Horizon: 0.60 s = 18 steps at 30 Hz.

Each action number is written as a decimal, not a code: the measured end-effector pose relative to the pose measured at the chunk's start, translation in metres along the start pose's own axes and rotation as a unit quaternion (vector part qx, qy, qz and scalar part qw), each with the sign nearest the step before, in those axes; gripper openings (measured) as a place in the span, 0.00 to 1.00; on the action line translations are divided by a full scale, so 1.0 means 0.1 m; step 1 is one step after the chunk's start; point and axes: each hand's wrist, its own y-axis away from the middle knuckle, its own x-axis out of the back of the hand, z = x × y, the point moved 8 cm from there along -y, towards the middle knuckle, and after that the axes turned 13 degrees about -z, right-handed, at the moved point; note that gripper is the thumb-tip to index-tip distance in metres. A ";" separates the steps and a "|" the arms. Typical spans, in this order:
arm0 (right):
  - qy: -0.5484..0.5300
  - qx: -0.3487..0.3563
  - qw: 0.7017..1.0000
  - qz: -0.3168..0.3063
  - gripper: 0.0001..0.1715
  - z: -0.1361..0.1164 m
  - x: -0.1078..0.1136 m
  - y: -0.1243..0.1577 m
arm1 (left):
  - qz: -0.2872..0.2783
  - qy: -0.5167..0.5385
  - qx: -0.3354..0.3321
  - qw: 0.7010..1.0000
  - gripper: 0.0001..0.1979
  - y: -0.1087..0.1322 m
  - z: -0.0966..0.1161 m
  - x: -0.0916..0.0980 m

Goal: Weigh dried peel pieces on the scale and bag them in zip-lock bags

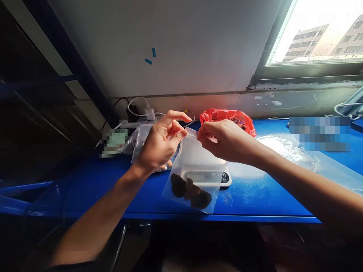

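A clear zip-lock bag (198, 155) hangs in front of me, with several dark brown rounded pieces (200, 198) at its bottom; their kind is not clear. My right hand (219, 138) is closed in a pinch on the bag's top edge, at the zip strip. My left hand (161, 143) is at the bag's upper left corner, index finger and thumb apart, the other fingers curled. Whether the thumb touches the bag I cannot tell. Behind the bag is a white digital scale (226, 180), mostly covered by it.
Filled clear bags (166, 166) lie behind my left hand. A red plastic bag (246, 120) stands against the wall. Flat clear bags (286, 151) are at the right on the blue table (255, 204). A white charger (149, 113) with cable sits at the back left.
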 end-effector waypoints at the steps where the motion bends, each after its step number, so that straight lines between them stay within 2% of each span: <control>1: 0.001 0.002 1.000 -0.005 0.07 0.02 -0.02 0.03 | -0.001 0.002 0.001 1.000 0.12 0.01 0.00 0.01; 5: 0.014 0.027 0.999 0.009 0.07 0.07 -0.04 0.17 | 0.014 0.030 -0.002 0.999 0.11 0.05 0.00 0.06; 9: 0.001 0.051 0.997 0.055 0.09 0.11 0.02 0.31 | 0.039 0.078 -0.013 0.996 0.12 0.07 0.04 0.13; 14: -0.017 0.052 0.996 0.071 0.10 0.16 0.09 0.43 | 0.079 0.079 -0.037 0.993 0.15 0.07 0.06 0.21; 16: -0.003 0.041 0.996 0.078 0.11 0.26 0.10 0.46 | 0.101 0.082 -0.031 0.991 0.16 0.08 0.04 0.33; 18: 0.012 0.008 0.995 0.100 0.11 0.48 0.13 0.54 | 0.152 0.088 -0.041 0.984 0.16 0.14 0.03 0.58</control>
